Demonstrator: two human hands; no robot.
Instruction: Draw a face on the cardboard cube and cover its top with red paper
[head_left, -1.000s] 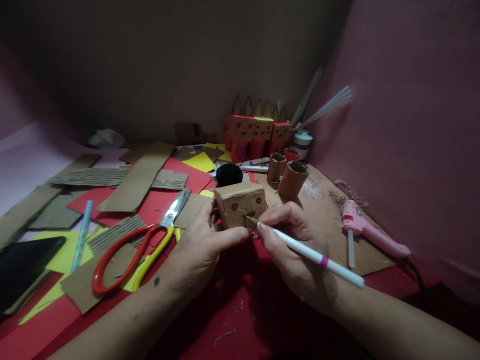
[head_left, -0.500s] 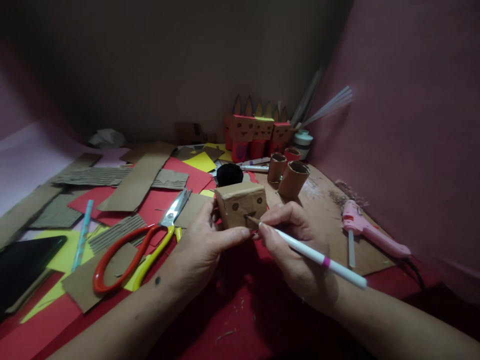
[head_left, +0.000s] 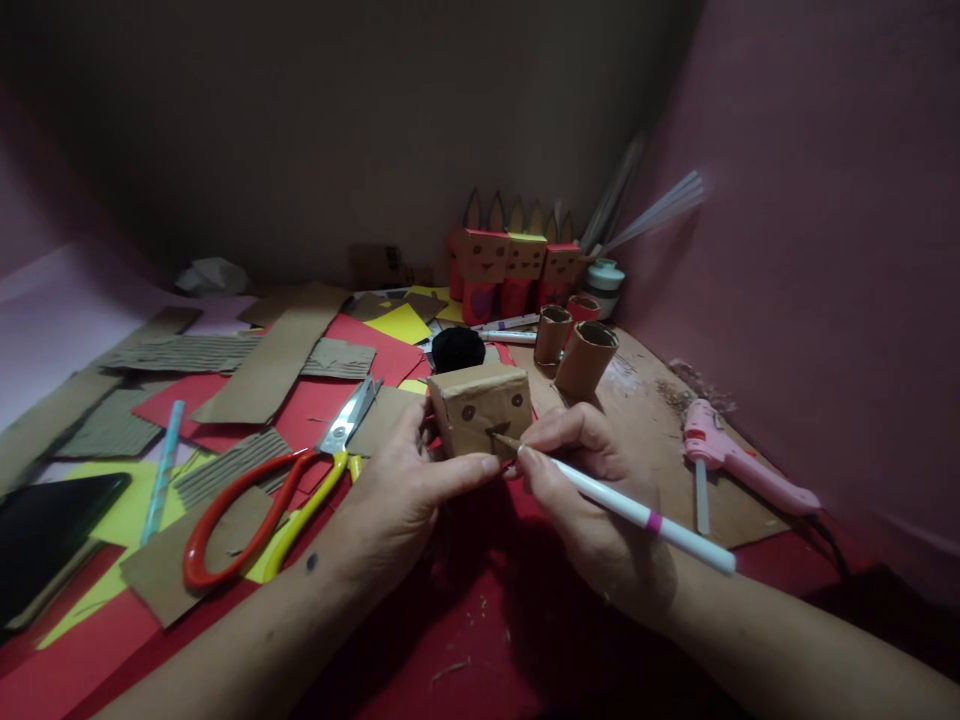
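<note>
A small cardboard box with two drawn round eyes and a dark mouth mark faces me, slightly tilted. My left hand is closed on its left side and lower edge, thumb along the bottom front. In my right hand is a white marker pen with a purple band, pinched near its tip. The tip touches the box's front at the mouth. Behind the box lies a black fuzzy ball. Scissors with red and yellow handles rest left of my left hand.
Cardboard strips and coloured paper cover the left side, near a striped tube and a black flat object. Cardboard tubes stand behind my right hand, and box-headed figures at the back. A pink glue gun lies right.
The pen tip has barely shifted at the mouth mark. Both hands keep their hold, and the whole view has drifted slightly.
</note>
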